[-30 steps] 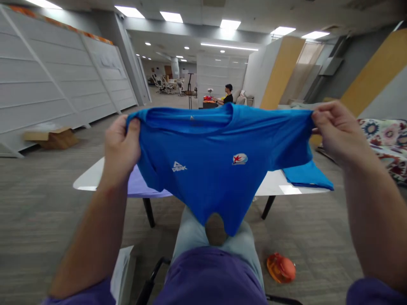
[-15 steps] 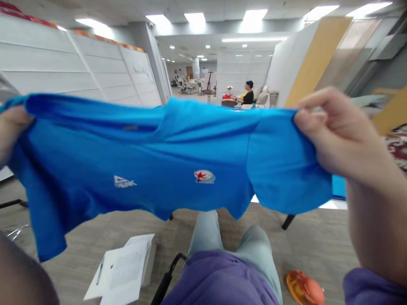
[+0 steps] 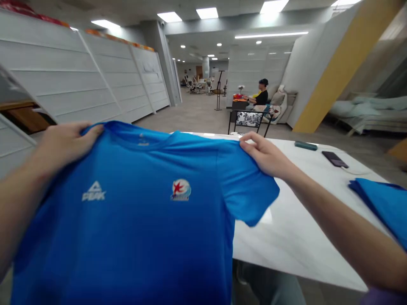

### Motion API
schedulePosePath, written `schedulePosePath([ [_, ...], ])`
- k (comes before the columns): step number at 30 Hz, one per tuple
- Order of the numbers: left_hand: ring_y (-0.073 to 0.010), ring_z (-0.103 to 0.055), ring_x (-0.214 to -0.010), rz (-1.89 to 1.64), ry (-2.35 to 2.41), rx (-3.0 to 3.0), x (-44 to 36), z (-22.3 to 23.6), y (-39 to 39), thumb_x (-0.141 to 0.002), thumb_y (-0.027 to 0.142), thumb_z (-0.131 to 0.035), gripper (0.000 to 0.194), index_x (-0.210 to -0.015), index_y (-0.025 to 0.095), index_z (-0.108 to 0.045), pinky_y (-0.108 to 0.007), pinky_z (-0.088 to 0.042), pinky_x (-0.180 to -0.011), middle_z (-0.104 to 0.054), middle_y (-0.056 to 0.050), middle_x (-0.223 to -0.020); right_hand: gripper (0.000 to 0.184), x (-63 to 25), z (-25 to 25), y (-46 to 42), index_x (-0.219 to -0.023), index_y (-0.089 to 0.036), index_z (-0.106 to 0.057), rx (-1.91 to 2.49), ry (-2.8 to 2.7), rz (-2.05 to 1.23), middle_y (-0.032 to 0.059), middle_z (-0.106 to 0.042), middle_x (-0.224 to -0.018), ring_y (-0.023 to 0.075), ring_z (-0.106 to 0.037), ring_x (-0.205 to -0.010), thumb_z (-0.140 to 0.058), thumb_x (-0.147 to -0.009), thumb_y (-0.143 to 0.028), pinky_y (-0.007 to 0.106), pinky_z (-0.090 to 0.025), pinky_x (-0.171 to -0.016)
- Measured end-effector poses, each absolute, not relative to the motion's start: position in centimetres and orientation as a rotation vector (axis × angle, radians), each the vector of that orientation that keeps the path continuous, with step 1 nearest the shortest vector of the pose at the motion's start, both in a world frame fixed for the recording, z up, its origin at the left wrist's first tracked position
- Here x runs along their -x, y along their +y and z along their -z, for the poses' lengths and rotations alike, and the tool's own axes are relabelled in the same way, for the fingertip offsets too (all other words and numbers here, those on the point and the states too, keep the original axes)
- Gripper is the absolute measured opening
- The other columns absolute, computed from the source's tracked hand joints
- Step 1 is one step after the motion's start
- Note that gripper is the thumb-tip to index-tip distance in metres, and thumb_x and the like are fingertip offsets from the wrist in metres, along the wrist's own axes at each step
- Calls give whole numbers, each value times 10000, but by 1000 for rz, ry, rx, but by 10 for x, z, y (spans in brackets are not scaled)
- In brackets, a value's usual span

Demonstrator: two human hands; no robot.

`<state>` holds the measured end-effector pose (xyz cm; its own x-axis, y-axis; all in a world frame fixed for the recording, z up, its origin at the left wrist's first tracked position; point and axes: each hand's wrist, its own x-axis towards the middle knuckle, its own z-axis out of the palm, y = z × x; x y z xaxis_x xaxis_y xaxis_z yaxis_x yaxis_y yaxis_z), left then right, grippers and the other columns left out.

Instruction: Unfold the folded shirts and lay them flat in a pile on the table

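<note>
A blue T-shirt (image 3: 143, 228) hangs spread out before me, its front facing me. A white PEAK logo and a round badge with a red star show on its chest. My left hand (image 3: 71, 140) is closed on the shoulder beside the collar. With thumb and fingers, my right hand (image 3: 262, 152) pinches the top of the other sleeve. The lower part of the shirt runs out of view at the bottom.
Behind the shirt stands a white table (image 3: 305, 224). On it lie folded blue cloth (image 3: 384, 203), a phone (image 3: 334, 159) with a cable and a dark green case (image 3: 305, 145). Beyond are a chair (image 3: 249, 119) and a seated person (image 3: 262, 95).
My hands have moved closer together, and the left has come further into view. The shirt now hangs down at greater length. My view has lifted, bringing the table into sight.
</note>
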<state>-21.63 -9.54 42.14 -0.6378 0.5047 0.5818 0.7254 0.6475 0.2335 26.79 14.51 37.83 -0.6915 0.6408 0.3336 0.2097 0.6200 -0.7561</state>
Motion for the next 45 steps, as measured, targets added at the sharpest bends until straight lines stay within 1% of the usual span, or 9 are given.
schedulePosePath([
  [6,-266,-645,-1257,586,-2390,1193,334,-344,176,-1108,704,-570,667,-1167,60,-736,-483,-467,-1195,-777,-81,-1201,421,-145,-306,387,-1263,-261,-707,825,-2232,-577,30,-748,-863,265,-674,-844,-507,-1129,-607,362,-501,-802],
  [9,-316,-534,-1409,719,-2403,1217,334,-283,268,-1086,547,-688,537,-1351,80,-698,-553,-355,-1276,-648,-175,-1505,375,-104,-248,465,-1305,-258,-712,1025,-2263,-345,98,-800,-1065,314,-694,-995,-477,-1148,-505,400,-498,-902],
  [12,-355,-407,-1513,830,-2428,1225,317,-214,312,-1095,459,-661,555,-1502,83,-627,-617,-223,-1308,-477,-234,-1665,408,-87,-177,502,-1377,-241,-691,1213,-2308,-221,167,-767,-1284,349,-678,-1126,-474,-1151,-502,443,-489,-982],
  [18,-366,-465,-1526,667,-2411,1628,289,-120,275,-1143,543,-507,538,-1496,186,-703,-595,-255,-1324,-558,-178,-1642,500,-110,-68,501,-1409,-232,-714,1176,-2487,-150,186,-676,-1405,377,-587,-1299,-524,-1126,-598,524,-425,-1137],
  [24,-319,-560,-1533,551,-2409,1715,264,-98,183,-1131,685,-448,644,-1600,292,-652,-487,-431,-1291,-583,-90,-1675,397,-114,-76,486,-1331,-190,-745,1274,-2387,-97,211,-696,-1361,390,-580,-1301,-447,-1143,-373,553,-425,-1127],
  [27,-339,-418,-1672,472,-2495,1741,246,-86,156,-1119,770,-389,791,-1731,286,-518,-506,-377,-1353,-457,-87,-1802,466,-113,-91,451,-1451,-185,-699,1190,-2405,-84,214,-662,-1506,388,-557,-1399,-422,-1163,-425,553,-402,-1195],
  [32,-370,-158,-1778,315,-2637,1691,231,-60,150,-1086,859,-324,925,-1822,299,-351,-619,-189,-1419,-240,-59,-1899,709,-122,-76,376,-1678,-349,-567,790,-2677,-182,52,-469,-1799,325,-398,-1663,-448,-1119,-769,533,-218,-1400],
  [36,-363,-132,-1783,297,-2616,1712,245,-54,165,-1078,874,-311,943,-1834,310,-312,-609,-160,-1422,-172,-37,-1913,985,-113,-59,370,-1783,-320,-425,947,-2754,-308,68,-280,-1888,364,-223,-1760,-391,-1026,-949,634,-105,-1430],
  [45,-383,-136,-1775,251,-2610,1715,296,-58,232,-1088,856,-314,945,-1840,285,-290,-621,-131,-1414,-170,-66,-1915,1018,-68,-56,439,-1805,-329,-374,1036,-2731,-292,54,-194,-1910,359,-137,-1780,-357,-1014,-970,681,-32,-1421],
])
